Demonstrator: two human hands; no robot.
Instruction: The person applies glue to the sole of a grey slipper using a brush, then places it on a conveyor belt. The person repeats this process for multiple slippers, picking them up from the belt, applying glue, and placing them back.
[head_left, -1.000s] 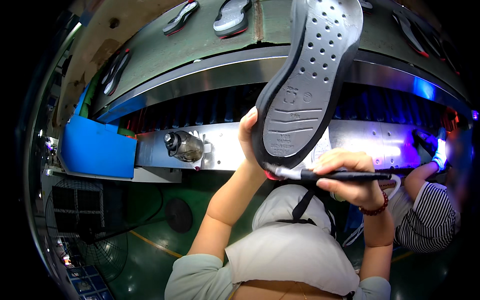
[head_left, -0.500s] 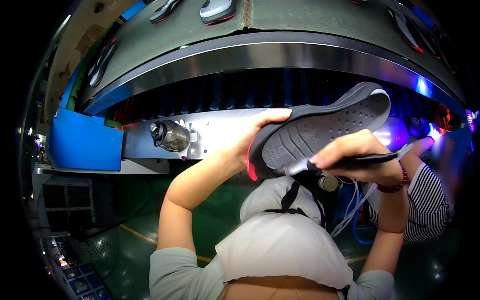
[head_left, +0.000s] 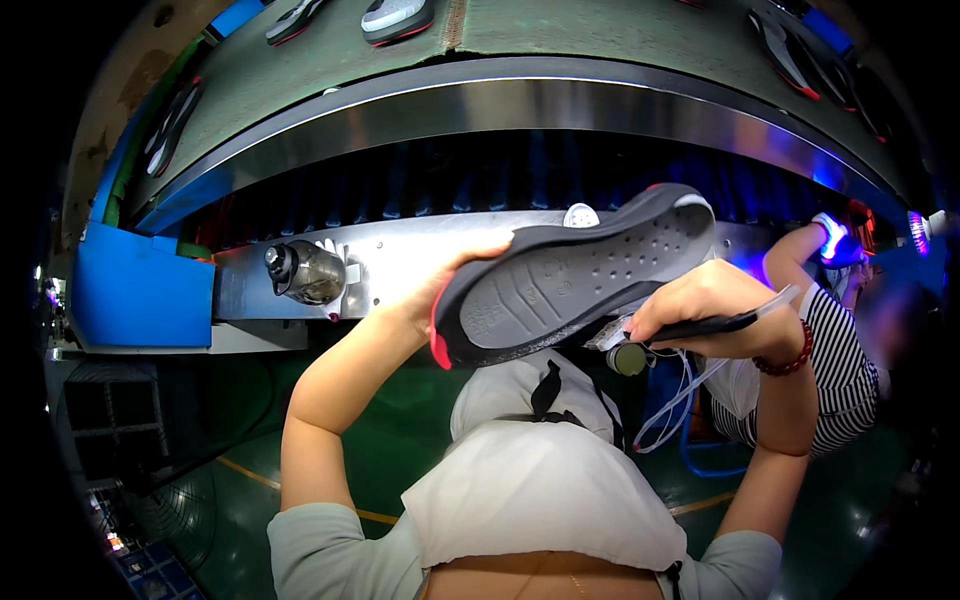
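Note:
My left hand [head_left: 425, 290] grips a dark grey shoe sole [head_left: 545, 295] by its red-edged end, thumb over the far rim. The sole is tilted, its inner face with ridges and small holes turned up toward me. In my right hand [head_left: 712, 305] is a brush [head_left: 712, 327] with a black handle and a pale tip end, held like a pen. Its tip is at the sole's near edge; whether it touches cannot be made out. A wet-looking dark line runs along that near side.
A green conveyor belt [head_left: 600, 30] carries several soles beyond a metal rail [head_left: 480, 110]. On the metal shelf [head_left: 400, 245] stand a dark bottle [head_left: 312, 272] and a white round piece [head_left: 580, 215]. A round container [head_left: 627, 359] sits below my right hand. Another person in striped clothing [head_left: 838, 375] is at right.
The brush has moved along the sole's near edge, from near the red end toward the other end. The whole scene has shifted slightly left in view.

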